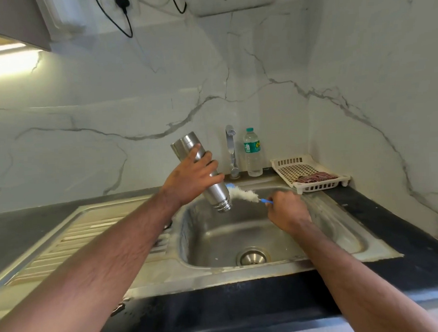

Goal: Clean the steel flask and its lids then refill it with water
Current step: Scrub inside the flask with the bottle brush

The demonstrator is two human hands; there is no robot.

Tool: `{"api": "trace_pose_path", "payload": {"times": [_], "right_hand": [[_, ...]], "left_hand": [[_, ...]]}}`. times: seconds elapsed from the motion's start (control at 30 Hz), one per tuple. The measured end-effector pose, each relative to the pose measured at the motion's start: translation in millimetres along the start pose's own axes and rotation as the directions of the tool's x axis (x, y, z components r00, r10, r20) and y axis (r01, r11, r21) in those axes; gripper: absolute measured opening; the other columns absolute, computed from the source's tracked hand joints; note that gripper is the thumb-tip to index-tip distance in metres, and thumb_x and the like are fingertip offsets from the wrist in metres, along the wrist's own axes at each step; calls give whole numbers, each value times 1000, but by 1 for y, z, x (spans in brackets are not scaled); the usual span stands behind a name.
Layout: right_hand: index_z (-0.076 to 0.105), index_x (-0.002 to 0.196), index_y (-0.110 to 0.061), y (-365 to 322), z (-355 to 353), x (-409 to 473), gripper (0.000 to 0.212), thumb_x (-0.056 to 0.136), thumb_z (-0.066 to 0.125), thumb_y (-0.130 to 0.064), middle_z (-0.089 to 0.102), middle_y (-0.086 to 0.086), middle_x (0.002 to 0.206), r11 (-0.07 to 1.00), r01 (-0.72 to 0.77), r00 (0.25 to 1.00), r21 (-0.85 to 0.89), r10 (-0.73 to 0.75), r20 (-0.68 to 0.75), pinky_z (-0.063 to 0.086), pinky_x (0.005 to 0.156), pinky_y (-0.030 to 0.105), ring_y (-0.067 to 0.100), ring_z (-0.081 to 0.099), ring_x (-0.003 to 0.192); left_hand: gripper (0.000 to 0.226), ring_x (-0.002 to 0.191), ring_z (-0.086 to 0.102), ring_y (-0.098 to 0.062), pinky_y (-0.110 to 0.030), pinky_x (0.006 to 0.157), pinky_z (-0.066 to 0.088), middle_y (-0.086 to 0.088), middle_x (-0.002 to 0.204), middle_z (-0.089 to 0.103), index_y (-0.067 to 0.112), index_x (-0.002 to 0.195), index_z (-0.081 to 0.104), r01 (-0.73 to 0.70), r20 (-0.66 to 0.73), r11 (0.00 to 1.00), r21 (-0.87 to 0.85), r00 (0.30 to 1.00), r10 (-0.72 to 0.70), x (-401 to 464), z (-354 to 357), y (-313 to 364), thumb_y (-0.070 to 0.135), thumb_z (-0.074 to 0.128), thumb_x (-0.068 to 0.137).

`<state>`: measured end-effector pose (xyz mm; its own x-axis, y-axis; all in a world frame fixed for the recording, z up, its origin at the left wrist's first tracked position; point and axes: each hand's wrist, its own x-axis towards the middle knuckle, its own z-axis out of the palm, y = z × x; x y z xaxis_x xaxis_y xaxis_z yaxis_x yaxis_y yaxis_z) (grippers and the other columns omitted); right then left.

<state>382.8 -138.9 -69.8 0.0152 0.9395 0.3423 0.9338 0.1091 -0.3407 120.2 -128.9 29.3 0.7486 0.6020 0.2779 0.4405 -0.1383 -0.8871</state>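
The left hand (pixel 192 178) covers the middle of the steel flask (pixel 200 171), and whether its mouth, tipped downward, is capped cannot be told. The brush (pixel 243 195) handle vanishes inside the right hand (pixel 286 209). At the top edge, the cables (pixel 126 17) and a white appliance (pixel 232 2) are cut off. What lies in the tray (pixel 310 172) at right is too blurred to name.

I am holding the steel flask (pixel 203 171) upside down and tilted over the sink basin, threaded open mouth pointing down with no lid on it, while the white-bristled, blue-handled bottle brush (pixel 243 194) is lying just beside its neck.
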Motion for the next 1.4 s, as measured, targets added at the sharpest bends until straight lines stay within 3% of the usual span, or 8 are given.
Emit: {"api": "trace_pose_path", "payload": {"times": [0.2,0.4,0.57,0.73,1.1,1.4], "right_hand": [[67,106,-20,-47,3,-13,17,98,55,-28,70,4,92,995,43,995,95,-34,-90,57,79,42,26,66,85],[64,109,-17,-118,15,-30,17,99,54,-28,69,12,103,985,142,987,97,-133,-92,46,75,40,38,64,98],[61,103,-15,-173,27,-46,11,98,55,-22,67,9,94,965,229,972,130,-219,-88,40,68,36,34,61,84],[60,102,-16,-214,34,-59,7,99,54,-20,56,0,83,941,303,952,150,-292,-86,40,67,35,23,51,74],[61,107,-16,-238,33,-60,14,100,58,-28,61,-1,84,925,346,938,156,-341,-58,57,77,40,17,59,76],[61,104,-17,-230,33,-64,8,98,59,-22,60,-2,83,938,327,945,119,-324,-41,51,69,33,14,55,71]], "left_hand": [[55,124,55,-41,-68,113,26,-14,126,64,24,125,64,123,39,992,20,992,-124,-70,-10,-48,5,78,75],[57,128,53,-41,-66,115,24,-14,129,63,26,128,62,116,187,990,78,974,-129,-171,-20,-69,7,81,78],[65,130,55,-41,-66,116,25,-15,132,64,27,125,67,126,363,989,74,921,-144,-251,-29,-75,9,91,68],[74,140,47,-37,-65,121,19,-12,144,57,30,133,60,111,499,992,52,858,-122,-298,-28,-68,11,91,69],[80,140,46,-37,-63,124,6,-9,136,60,27,126,61,-17,444,997,74,896,-17,-294,-14,-56,8,96,56],[82,144,44,-29,-63,122,5,-4,140,60,30,129,61,-125,438,986,109,897,65,-291,-24,-60,16,97,56]]}}
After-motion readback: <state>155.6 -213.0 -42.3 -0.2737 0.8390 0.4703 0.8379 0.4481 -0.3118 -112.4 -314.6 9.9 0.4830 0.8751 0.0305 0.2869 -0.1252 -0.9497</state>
